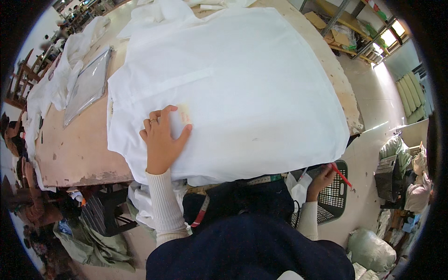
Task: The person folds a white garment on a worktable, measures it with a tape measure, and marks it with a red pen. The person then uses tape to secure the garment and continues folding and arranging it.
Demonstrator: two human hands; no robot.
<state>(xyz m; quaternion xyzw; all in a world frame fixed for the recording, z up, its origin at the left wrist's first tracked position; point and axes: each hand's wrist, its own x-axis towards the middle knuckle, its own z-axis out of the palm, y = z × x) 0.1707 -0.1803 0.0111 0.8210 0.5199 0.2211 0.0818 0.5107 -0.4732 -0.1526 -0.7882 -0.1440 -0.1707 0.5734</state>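
A white garment (245, 87) is spread nearly flat across the work table, with a placket-like strip (189, 78) down its middle. On the cloth lies a small yellowish paper tag (184, 113) that bears red writing. My left hand (161, 140) rests palm down on the garment, fingers apart, thumb and forefinger at either end of the tag. Beyond the table's near edge, low on the right, my right hand (322, 178) grips a slim red object (341, 175); its exact kind is unclear. The garment's near edge hangs over the table.
A clear plastic bag (89, 84) lies on the worn table (80, 154), with more white cloth (66, 70) beyond. A dark perforated basket (336, 196) stands below my right hand. Shelving (341, 24) and stuffed sacks (372, 248) are to the right. Another person's arm (31, 182) shows at far left.
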